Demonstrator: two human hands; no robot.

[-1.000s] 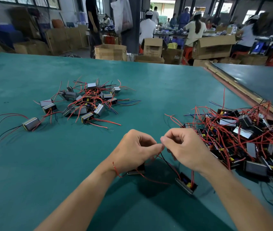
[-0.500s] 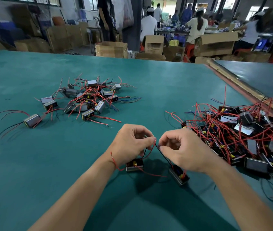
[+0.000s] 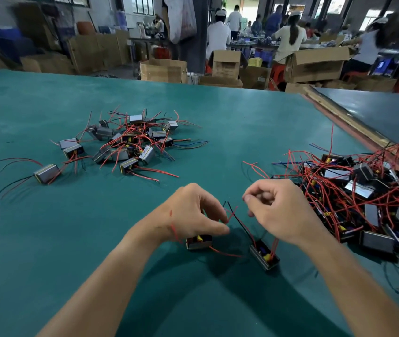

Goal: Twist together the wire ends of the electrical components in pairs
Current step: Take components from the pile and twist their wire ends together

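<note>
Black and red wire ends [image 3: 230, 209] are crossing upright above left component [image 3: 199, 242] and right component [image 3: 264, 257], twist looking unfinished, left hand [image 3: 193, 212] pinching the red one, right hand [image 3: 282, 210] curling with fingertips apart, hold unclear; small pile [image 3: 125, 144] far left of them probably done, tangled pile [image 3: 364, 190] to their right waiting.

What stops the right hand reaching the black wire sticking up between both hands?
Probably nothing, so yes: the right hand hovers beside the black wire, only open air between them.
</note>
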